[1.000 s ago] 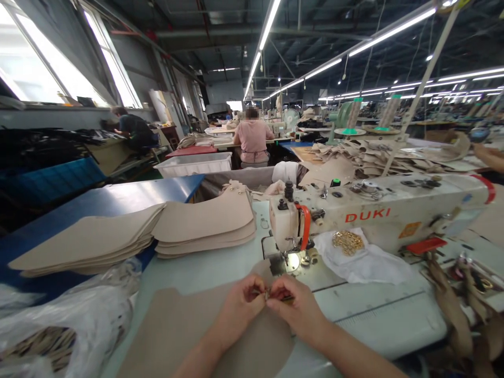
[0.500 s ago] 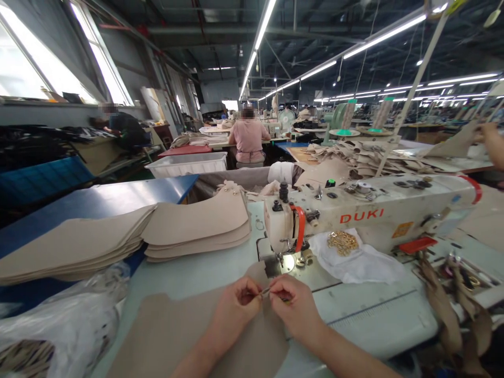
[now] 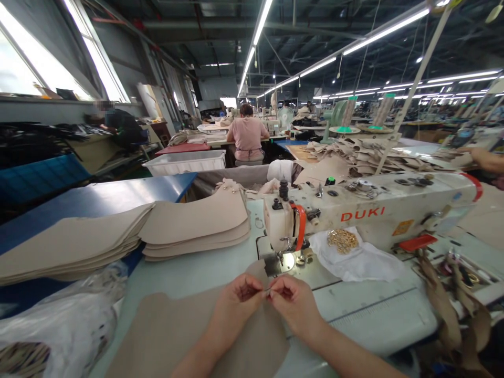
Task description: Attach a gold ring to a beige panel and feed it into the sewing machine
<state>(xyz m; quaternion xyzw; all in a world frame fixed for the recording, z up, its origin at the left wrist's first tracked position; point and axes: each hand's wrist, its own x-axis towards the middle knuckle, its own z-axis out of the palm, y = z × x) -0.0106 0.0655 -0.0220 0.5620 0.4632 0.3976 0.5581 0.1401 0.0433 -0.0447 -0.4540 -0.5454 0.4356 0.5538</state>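
Note:
My left hand [image 3: 237,300] and my right hand [image 3: 296,304] meet fingertip to fingertip above a tan cut panel [image 3: 185,336] lying on the sewing table. Between the pinched fingers sits a small metal piece [image 3: 267,289], too small to make out. Just beyond the hands stands the needle area [image 3: 289,260] of a white DUKI sewing machine [image 3: 374,210]. A pile of gold metal rings [image 3: 342,239] rests on a white cloth [image 3: 358,260] under the machine arm, to the right of the needle.
Two stacks of tan panels [image 3: 197,223] [image 3: 71,247] lie at the left on the pale table and a blue table [image 3: 98,197]. Clear plastic bags [image 3: 59,325] fill the lower left. Tan straps [image 3: 444,299] hang at right. Other people sit farther back; someone's hand [image 3: 486,157] shows at far right.
My hands stay together over the panel, shifting slightly while working the small piece. The view dropped a little. The other person's hand at right lowered a tan piece.

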